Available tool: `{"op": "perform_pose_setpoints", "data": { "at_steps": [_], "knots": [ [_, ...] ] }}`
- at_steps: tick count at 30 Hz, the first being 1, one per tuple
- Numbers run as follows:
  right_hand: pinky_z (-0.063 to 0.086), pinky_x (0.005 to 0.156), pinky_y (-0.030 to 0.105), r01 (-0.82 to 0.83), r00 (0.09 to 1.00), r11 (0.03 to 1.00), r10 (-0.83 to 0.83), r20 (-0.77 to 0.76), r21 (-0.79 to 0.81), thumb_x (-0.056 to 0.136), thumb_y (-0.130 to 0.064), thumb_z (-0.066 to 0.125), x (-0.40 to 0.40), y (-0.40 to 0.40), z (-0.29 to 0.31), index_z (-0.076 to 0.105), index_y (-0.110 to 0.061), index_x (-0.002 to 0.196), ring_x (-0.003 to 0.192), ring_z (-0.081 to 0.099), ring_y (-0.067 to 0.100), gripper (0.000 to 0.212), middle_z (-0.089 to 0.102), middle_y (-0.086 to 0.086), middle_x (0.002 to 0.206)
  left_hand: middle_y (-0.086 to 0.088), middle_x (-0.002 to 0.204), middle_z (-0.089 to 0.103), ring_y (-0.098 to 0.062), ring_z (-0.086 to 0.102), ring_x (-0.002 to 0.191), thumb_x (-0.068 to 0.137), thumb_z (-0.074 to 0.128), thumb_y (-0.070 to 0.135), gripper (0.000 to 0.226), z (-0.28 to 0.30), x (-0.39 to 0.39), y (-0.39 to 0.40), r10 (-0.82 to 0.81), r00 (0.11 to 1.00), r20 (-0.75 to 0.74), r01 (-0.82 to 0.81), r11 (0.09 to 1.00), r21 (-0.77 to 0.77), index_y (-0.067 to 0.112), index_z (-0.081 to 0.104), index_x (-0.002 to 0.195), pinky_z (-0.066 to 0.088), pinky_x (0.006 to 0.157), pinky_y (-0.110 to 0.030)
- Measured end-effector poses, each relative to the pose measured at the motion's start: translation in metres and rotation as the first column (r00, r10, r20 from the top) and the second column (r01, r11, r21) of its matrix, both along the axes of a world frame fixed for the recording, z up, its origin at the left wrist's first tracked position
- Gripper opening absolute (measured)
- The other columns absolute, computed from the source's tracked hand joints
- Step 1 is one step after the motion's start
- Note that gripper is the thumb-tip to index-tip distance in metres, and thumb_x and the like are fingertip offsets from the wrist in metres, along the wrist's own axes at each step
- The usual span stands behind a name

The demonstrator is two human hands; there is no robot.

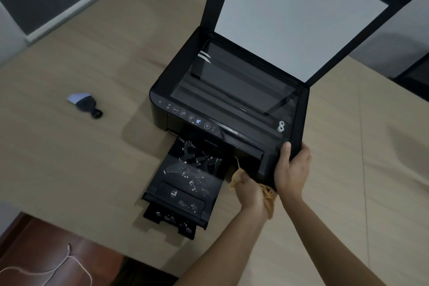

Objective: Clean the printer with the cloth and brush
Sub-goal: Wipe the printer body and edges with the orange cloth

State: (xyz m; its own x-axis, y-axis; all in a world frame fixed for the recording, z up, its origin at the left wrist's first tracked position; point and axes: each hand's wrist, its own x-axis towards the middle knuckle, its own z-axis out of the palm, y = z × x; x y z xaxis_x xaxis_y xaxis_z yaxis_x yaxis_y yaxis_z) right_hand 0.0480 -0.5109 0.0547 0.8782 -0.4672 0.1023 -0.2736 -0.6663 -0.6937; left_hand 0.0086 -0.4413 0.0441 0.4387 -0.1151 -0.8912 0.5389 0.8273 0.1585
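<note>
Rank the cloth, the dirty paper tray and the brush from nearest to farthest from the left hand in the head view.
1. Cloth: gripped in the left hand itself.
2. Paper tray: just left of the hand.
3. Brush: far left on the table.

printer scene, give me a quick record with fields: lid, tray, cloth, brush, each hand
lid: scanner lid raised, glass exposed
tray: output tray pulled out, covered in white specks
cloth: yellow cloth bunched in the left hand at the printer front
brush: brush lying on the table, left of the printer, untouched
right hand: right hand gripping the printer's front right corner
</note>
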Motion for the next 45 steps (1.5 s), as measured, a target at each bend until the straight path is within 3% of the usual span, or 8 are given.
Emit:
{"op": "perform_pose_setpoints", "data": {
  "at_steps": [5,11,18,22,31,36,42,45],
  "knots": [
    [0.032,0.095,0.029,-0.004,1.0,1.0,0.004,0.011,0.01,0.097,-0.04,0.04,0.0,-0.002,0.002,0.035,-0.006,0.137,0.121,0.043,0.031,0.053,0.043,0.016,0.136,-0.021,0.087,0.071,-0.03,0.066,0.065,0.103,0.031,0.03,0.041,0.004,0.004,0.01,0.03,0.999,-0.024,-0.034,0.985,-0.171,0.004,0.062,0.109,0.05,0.055,-0.03],
    [0.033,0.095,0.03,-0.007,1.0,1.0,0.007,0.013,0.021,0.097,-0.04,0.042,0.0,-0.002,0.001,0.036,-0.004,0.136,0.121,0.044,0.031,0.053,0.044,0.017,0.135,-0.019,0.091,0.066,-0.029,0.059,0.07,0.099,0.024,0.046,0.061,-0.008,0.005,0.008,-0.048,0.998,-0.043,0.036,0.968,-0.247,0.003,0.061,0.119,0.052,0.059,-0.035],
    [0.036,0.098,0.04,-0.019,1.0,0.999,0.018,0.015,0.028,0.095,-0.041,0.042,0.0,-0.001,0.002,0.036,-0.005,0.135,0.122,0.043,0.033,0.055,0.044,0.019,0.134,-0.009,0.128,0.058,-0.025,0.061,0.113,0.099,0.037,0.038,0.045,0.026,-0.01,0.014,0.04,0.941,0.336,-0.171,0.912,0.372,0.029,0.035,0.143,0.047,0.102,-0.047],
    [0.038,0.097,0.041,-0.019,0.999,0.999,0.018,0.029,0.037,0.09,-0.047,0.038,-0.001,0.001,0.004,0.039,-0.004,0.133,0.12,0.043,0.034,0.061,0.047,0.019,0.13,-0.012,0.161,-0.005,-0.02,0.005,0.149,0.103,0.031,0.023,0.071,0.045,0.032,0.011,-0.082,0.907,0.413,-0.22,0.744,0.631,0.009,-0.025,0.145,0.015,0.122,-0.034],
    [0.033,0.096,0.032,-0.031,0.999,0.999,0.031,0.018,0.031,0.095,-0.039,0.045,0.0,0.001,0.009,0.038,0.001,0.134,0.12,0.042,0.033,0.057,0.046,0.023,0.13,-0.018,0.162,-0.003,-0.026,0.008,0.15,0.102,0.027,0.034,0.068,-0.006,0.071,0.109,0.069,0.876,0.477,-0.454,0.454,0.767,0.002,-0.01,0.15,0.015,0.122,-0.044],
    [0.036,0.097,0.036,-0.038,0.998,0.998,0.037,0.041,0.045,0.09,-0.046,0.04,-0.003,0.0,0.009,0.039,-0.002,0.134,0.119,0.044,0.033,0.062,0.047,0.02,0.128,-0.014,0.158,-0.027,-0.015,-0.018,0.147,0.103,0.031,0.021,0.067,0.009,0.041,0.056,-0.22,0.802,0.556,-0.466,0.351,0.812,0.001,-0.015,0.149,-0.002,0.118,-0.014],
    [0.037,0.099,0.04,-0.052,0.996,0.997,0.048,0.069,0.056,0.086,-0.049,0.038,0.0,-0.001,0.006,0.039,-0.002,0.134,0.12,0.045,0.034,0.067,0.047,0.021,0.13,-0.017,0.156,0.029,-0.035,0.034,0.141,0.095,0.031,0.054,0.066,-0.01,0.095,0.153,0.192,0.823,0.535,-0.557,0.458,0.693,0.023,0.016,0.152,0.032,0.115,-0.051],
    [0.037,0.098,0.042,-0.061,0.995,0.997,0.056,0.081,0.049,0.087,-0.046,0.039,0.003,0.0,0.006,0.039,-0.002,0.133,0.119,0.046,0.035,0.064,0.048,0.021,0.13,-0.016,0.093,0.065,-0.036,0.063,0.069,0.086,0.044,0.06,0.052,-0.014,0.112,0.211,0.318,0.797,0.513,-0.59,0.589,0.551,0.018,0.062,0.111,0.056,0.058,-0.042]
  ]
}}
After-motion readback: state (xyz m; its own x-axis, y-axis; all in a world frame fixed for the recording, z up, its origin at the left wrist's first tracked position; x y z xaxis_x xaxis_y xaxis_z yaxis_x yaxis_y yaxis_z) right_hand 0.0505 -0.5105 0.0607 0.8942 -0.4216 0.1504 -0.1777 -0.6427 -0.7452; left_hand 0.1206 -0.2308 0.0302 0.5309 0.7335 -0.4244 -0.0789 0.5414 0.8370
